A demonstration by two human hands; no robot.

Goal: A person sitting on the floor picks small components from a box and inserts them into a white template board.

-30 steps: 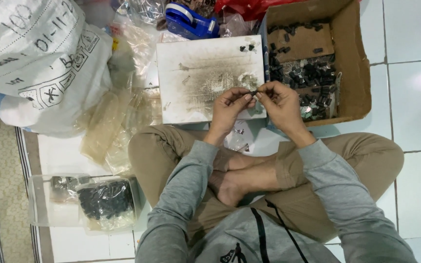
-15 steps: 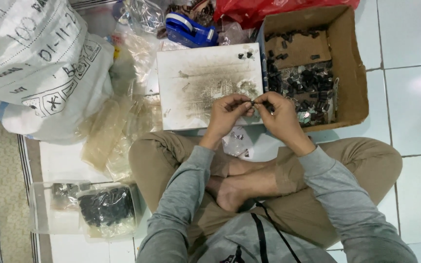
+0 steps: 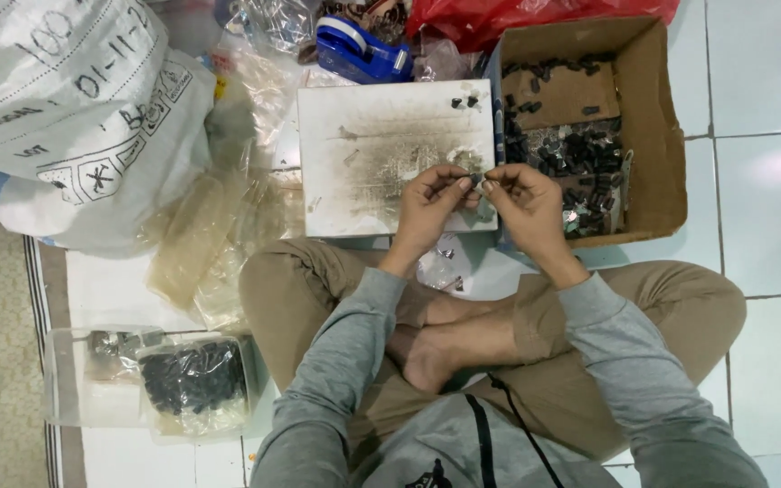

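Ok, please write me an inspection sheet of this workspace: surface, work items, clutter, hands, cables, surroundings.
Surface: smudged white board lying on a white tiled floor.
Work items: small dark part pinched between both hands; cardboard box of similar dark parts at the right.
Clutter: blue tape dispenser, clear plastic bags, bagged black parts, red bag.
Hands: left hand and right hand meet over the board, fingers closed on the part.
Cables: nothing seen.
Surroundings: large white sack at the left; person sits cross-legged, barefoot.
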